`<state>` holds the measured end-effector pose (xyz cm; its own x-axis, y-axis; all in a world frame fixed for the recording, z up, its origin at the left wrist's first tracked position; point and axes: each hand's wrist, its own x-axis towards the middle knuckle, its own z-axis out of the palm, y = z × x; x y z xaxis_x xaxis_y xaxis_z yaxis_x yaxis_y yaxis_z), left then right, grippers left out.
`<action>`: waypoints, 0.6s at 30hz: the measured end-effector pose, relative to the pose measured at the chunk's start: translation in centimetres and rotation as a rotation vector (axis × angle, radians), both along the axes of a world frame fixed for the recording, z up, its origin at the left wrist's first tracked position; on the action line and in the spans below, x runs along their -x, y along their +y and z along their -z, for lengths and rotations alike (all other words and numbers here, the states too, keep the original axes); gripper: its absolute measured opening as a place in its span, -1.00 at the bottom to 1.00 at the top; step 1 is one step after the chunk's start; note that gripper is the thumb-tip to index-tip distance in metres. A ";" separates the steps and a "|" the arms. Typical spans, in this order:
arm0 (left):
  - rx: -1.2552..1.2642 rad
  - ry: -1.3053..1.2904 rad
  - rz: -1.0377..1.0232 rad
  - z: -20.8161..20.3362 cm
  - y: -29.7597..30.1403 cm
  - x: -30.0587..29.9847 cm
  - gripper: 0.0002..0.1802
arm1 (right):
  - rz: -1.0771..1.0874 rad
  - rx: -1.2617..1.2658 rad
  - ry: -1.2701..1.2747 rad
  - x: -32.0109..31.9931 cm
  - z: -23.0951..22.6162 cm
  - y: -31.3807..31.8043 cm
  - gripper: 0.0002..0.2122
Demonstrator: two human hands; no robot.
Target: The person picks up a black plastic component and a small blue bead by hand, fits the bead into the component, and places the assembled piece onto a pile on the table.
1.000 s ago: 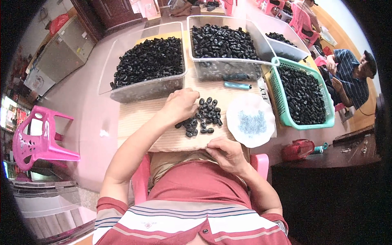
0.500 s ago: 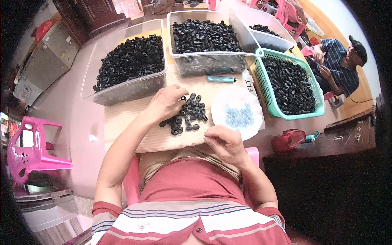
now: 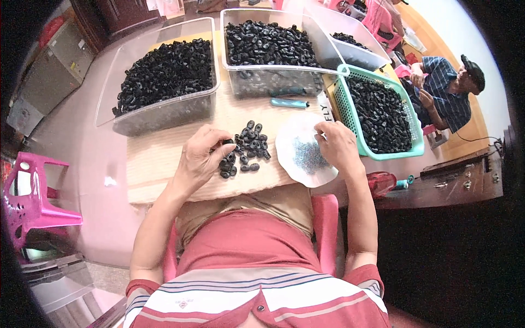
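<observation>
A loose pile of small black barrel-shaped plastic parts point(image 3: 252, 143) lies on the ribbed beige board in front of me. My left hand point(image 3: 203, 156) is at the pile's left side, with one small black part point(image 3: 228, 142) pinched between thumb and fingers. To the right is a white scalloped plate point(image 3: 290, 164), with tiny bluish pieces point(image 3: 310, 154) spread over its middle. Above the plate's right side, my right hand point(image 3: 339, 145) has its thumb and fingertips closed together. Whatever those fingertips may hold is too small to make out.
Two clear bins point(image 3: 164, 117) point(image 3: 273, 82) full of black parts stand behind the pile, with another clear bin point(image 3: 377, 57) farther back. A green basket point(image 3: 420, 147) of black parts sits at right. A turquoise cylinder point(image 3: 290, 103) lies before the middle bin. A co-worker point(image 3: 445, 93) sits beyond.
My right hand has moved from the board's front edge up and right, over the plate. My left hand has drawn back a little toward me, still pinching a black part.
</observation>
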<state>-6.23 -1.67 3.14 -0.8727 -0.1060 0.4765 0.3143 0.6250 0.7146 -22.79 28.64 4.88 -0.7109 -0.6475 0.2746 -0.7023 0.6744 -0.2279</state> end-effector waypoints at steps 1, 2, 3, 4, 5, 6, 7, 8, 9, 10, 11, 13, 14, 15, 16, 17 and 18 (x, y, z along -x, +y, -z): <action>-0.040 0.010 0.010 -0.1 0.1 -0.1 -0.82 | 0.000 -0.005 0.002 0.2 0.1 -0.2 -0.86; -0.045 0.011 0.010 -0.2 0.2 -0.3 -0.82 | 0.012 -0.058 0.000 0.3 0.2 -0.4 -0.84; -0.058 -0.020 0.007 -0.3 0.3 -0.5 -0.83 | 0.022 -0.110 -0.002 0.4 0.2 -0.7 -0.81; -0.071 -0.051 0.004 -0.4 0.4 -0.6 -0.83 | 0.039 -0.164 -0.039 0.4 -0.1 -1.1 -0.80; -0.075 -0.050 0.003 -0.3 0.6 -0.8 -0.83 | 0.038 -0.167 -0.037 0.5 -0.1 -1.3 -0.80; -0.145 -0.061 -0.003 -0.3 0.8 -1.0 -0.83 | 0.041 -0.196 -0.048 0.5 -0.1 -1.5 -0.79; -0.215 -0.073 -0.009 -0.3 1.0 -1.2 -0.83 | 0.045 -0.225 -0.058 0.6 -0.1 -1.6 -0.79; -0.218 -0.071 -0.010 -0.2 1.1 -1.2 -0.83 | 0.043 -0.228 -0.056 0.7 -0.2 -1.7 -0.79; -0.297 -0.086 -0.012 0.1 1.1 -1.3 -0.82 | 0.046 -0.238 -0.068 0.8 -0.2 -1.9 -0.80; -0.376 -0.101 -0.015 0.4 1.2 -1.4 -0.81 | 0.050 -0.247 -0.080 0.9 -0.3 -2.0 -0.81; -0.379 -0.100 -0.016 0.5 1.2 -1.4 -0.81 | 0.048 -0.250 -0.079 1.1 -0.2 -2.1 -0.81; -0.431 -0.087 0.008 0.7 1.1 -1.3 -0.82 | 0.061 -0.288 -0.112 1.5 -0.1 -2.4 -0.83; -0.433 -0.084 0.007 0.9 1.1 -1.4 -0.82 | 0.060 -0.290 -0.109 1.5 -0.2 -2.4 -0.83; -0.556 -0.152 0.033 1.1 1.0 -1.5 -0.81 | 0.055 -0.295 -0.121 1.4 -0.4 -2.6 -0.83; -0.679 -0.220 0.060 1.2 0.9 -1.6 -0.81 | 0.049 -0.300 -0.133 1.3 -0.4 -2.8 -0.83; -0.681 -0.218 0.055 1.1 0.8 -1.7 -0.81 | 0.044 -0.302 -0.132 1.2 -0.4 -2.7 -0.83; -0.719 -0.260 0.053 0.8 0.8 -1.9 -0.81 | 0.026 -0.216 -0.120 1.0 -0.3 -2.5 -0.82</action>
<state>-4.33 -0.89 2.34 -0.9600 -0.2667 0.0847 0.0969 -0.0328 0.9948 -23.81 26.11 5.15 -0.7476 -0.6627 0.0438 -0.6603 0.7344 -0.1571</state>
